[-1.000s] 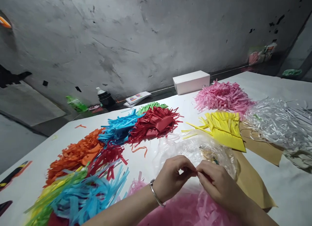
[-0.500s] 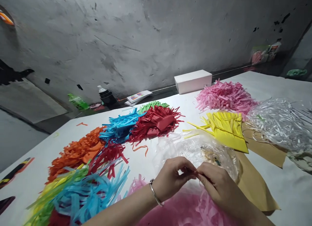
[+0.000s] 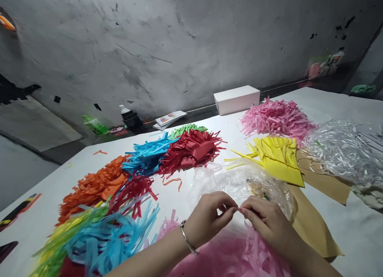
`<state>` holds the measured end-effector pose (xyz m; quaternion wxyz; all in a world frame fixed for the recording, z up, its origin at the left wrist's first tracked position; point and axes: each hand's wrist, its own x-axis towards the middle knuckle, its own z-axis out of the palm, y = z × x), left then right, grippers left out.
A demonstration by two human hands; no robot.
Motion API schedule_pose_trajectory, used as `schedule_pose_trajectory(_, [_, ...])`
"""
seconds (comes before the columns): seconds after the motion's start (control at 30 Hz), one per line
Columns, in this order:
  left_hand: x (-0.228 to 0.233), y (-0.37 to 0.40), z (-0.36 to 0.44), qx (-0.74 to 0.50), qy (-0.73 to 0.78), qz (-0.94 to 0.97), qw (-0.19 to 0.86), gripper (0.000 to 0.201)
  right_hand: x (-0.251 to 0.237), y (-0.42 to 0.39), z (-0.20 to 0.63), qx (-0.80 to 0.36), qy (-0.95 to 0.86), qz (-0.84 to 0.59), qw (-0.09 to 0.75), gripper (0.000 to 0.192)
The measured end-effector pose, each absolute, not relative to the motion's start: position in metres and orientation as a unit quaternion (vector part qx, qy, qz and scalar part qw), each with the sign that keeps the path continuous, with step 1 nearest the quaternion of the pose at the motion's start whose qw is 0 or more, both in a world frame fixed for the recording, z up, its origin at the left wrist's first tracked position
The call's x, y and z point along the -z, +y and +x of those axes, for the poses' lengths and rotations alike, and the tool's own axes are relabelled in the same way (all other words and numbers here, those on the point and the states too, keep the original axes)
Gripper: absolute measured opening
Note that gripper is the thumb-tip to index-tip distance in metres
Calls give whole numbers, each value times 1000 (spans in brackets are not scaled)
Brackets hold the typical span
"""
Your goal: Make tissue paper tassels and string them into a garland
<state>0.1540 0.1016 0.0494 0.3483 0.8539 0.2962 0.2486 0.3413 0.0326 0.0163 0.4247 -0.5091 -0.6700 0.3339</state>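
Observation:
My left hand (image 3: 209,215) and my right hand (image 3: 267,221) meet fingertip to fingertip at the front of the table. Both are closed in a pinch on a thin twisted end of pink tissue paper. From under my right hand, cut pink tissue strips (image 3: 253,245) hang down. More pink tissue (image 3: 215,257) lies below my wrists, partly hidden by my forearms. Just beyond my fingers rests a clear plastic bag (image 3: 221,185) with thin golden string (image 3: 257,189) inside.
Fringed tissue in orange (image 3: 95,185), blue (image 3: 146,153), dark red (image 3: 194,149), yellow (image 3: 277,157) and pink (image 3: 275,117) covers much of the white table. Mixed strips (image 3: 101,237) lie front left. Brown paper (image 3: 314,225) and silvery strands (image 3: 344,149) are right; a white box (image 3: 237,100) stands behind.
My fingertips have drawn slightly apart, leaving a short bit of the twisted pink end showing between them. The left wrist has shifted a little to the left. Everything else stays put.

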Motion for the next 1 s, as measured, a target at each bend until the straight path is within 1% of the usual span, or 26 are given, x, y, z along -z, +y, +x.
schedule_pose_trajectory(0.1, [-47, 102, 155, -269, 256, 878, 301, 12, -18, 32, 341, -341, -678, -492, 426, 22])
schedule_pose_trajectory(0.2, [-43, 101, 156, -284, 239, 887, 274, 13, -21, 29, 340, -339, -686, -486, 422, 12])
schedule_pose_trajectory(0.27, [-42, 100, 156, -284, 224, 898, 251, 13, -20, 28, 338, -331, -692, -488, 416, 10])
schedule_pose_trajectory(0.4, [-43, 98, 156, -283, 199, 916, 203, 17, -14, 29, 335, -288, -719, -469, 424, 22])
schedule_pose_trajectory(0.53, [-46, 98, 153, -299, 226, 912, 165, 21, -12, 30, 338, -240, -730, -481, 423, 27])
schedule_pose_trajectory(0.63, [-47, 97, 149, -295, 239, 901, 209, 20, -12, 27, 338, -245, -729, -484, 418, 26])
schedule_pose_trajectory(0.77, [-46, 89, 147, -261, 248, 883, 303, 8, -10, 26, 331, -260, -732, -472, 417, 24])
schedule_pose_trajectory(0.87, [-47, 83, 143, -275, 264, 866, 324, 15, -7, 28, 330, -259, -744, -455, 415, 24])
schedule_pose_trajectory(0.93, [-51, 81, 134, -309, 303, 828, 358, 16, -8, 29, 337, -230, -745, -458, 427, 20])
schedule_pose_trajectory(0.97, [-54, 81, 127, -336, 327, 795, 385, 17, -10, 28, 342, -193, -741, -472, 438, 20])
schedule_pose_trajectory(1.0, [-57, 81, 117, -367, 351, 756, 413, 17, -14, 26, 348, -139, -733, -492, 449, 25])
